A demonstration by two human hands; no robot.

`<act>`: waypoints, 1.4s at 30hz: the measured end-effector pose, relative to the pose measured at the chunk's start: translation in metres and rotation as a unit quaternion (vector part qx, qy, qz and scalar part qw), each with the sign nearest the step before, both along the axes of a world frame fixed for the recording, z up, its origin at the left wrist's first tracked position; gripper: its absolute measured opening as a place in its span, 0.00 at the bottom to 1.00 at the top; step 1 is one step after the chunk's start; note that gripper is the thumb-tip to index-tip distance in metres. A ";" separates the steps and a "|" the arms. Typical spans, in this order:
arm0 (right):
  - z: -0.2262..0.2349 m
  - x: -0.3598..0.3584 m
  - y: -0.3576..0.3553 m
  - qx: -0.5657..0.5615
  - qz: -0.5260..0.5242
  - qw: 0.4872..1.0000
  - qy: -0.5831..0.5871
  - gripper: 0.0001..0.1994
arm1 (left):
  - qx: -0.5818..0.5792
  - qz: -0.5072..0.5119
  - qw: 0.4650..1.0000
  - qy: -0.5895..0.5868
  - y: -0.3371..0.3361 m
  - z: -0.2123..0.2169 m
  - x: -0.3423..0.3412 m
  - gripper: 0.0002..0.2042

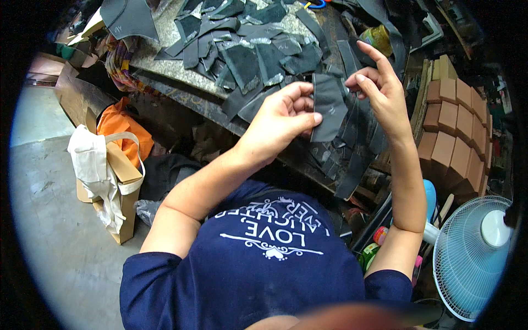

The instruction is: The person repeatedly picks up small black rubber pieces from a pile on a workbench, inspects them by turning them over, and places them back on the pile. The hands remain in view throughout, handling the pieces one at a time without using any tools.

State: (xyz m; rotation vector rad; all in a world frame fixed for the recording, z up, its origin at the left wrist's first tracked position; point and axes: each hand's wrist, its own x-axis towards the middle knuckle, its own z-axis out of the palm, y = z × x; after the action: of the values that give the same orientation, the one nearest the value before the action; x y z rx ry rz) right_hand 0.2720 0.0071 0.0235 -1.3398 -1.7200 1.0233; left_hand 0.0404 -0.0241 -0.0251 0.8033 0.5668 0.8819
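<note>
My left hand [283, 118] pinches a black leather-like piece [329, 113] between thumb and fingers, holding it up over the table's near edge. The piece is flat, with a straight left edge and an angled right side. Just right of it is my right hand [380, 88], its index finger stretched upward while the thumb and other fingers draw together close to the piece's upper right edge. Whatever lies between those fingertips is too small to make out. Behind both hands, many dark cut pieces [242, 63] lie in a loose heap, some with whitish smears along their edges.
The speckled tabletop [214, 85] bears the heap. Stacked brown boxes [454, 129] stand at the right, above a white-and-blue fan [473, 258]. A yellowish jar [377, 39] sits at the back right. On the left are an orange bag [125, 131] and white cloth [91, 157] over cardboard.
</note>
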 end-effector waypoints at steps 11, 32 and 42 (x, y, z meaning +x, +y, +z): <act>0.006 -0.012 -0.057 -0.089 -0.006 0.988 0.129 0.31 | 0.016 -0.025 0.999 -0.030 -0.005 0.000 0.009 0.27; 0.007 0.099 -0.101 0.065 -0.218 0.974 0.016 0.31 | 0.245 0.155 0.937 0.193 -0.021 0.009 -0.031 0.14; -0.045 0.069 -0.101 0.041 -0.230 0.950 -0.206 0.35 | 0.290 0.158 0.904 0.272 -0.019 -0.001 -0.037 0.11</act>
State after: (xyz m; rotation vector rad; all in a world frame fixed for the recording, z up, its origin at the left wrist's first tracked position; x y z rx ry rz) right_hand 0.3406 -0.0936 -0.0220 -1.8802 -1.5918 0.4218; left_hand 0.0033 -0.0436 -0.0260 1.5599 0.9630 1.1515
